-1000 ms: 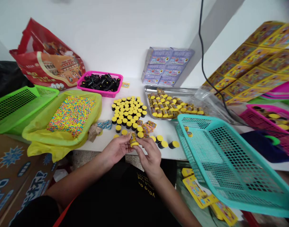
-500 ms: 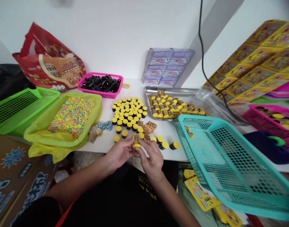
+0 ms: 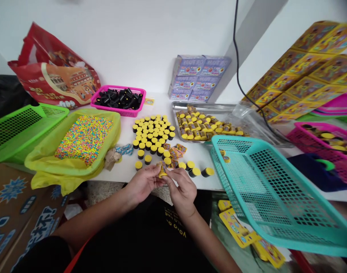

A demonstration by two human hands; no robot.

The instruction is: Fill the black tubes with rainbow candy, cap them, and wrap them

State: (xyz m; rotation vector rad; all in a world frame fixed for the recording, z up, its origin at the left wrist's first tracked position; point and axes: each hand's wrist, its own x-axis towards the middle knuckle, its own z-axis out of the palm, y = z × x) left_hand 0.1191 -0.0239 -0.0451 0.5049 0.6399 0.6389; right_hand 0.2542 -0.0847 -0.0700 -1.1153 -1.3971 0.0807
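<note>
The small tube (image 3: 162,170) has tipped over between the left hand (image 3: 143,183) and right hand (image 3: 183,192), whose fingers (image 3: 170,174) pinch it narrowly above the bench (image 3: 204,185); it looks light and stiff, best held by its ends.

a white table (image 3: 119,172) carries yellow-capped black tubes (image 3: 152,132) standing in loose rows near its middle. along the far edge sit a pink basket (image 3: 125,113), a steel tray (image 3: 207,106) and stacked purple boxes (image 3: 199,77).

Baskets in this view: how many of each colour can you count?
Lime green mesh basket: 1
Pink basket of black tubes: 1
Pink basket at right: 1
Teal mesh basket: 1
Total: 4
The pink stack at the far right is too blurred to count, so it is left out.
</note>
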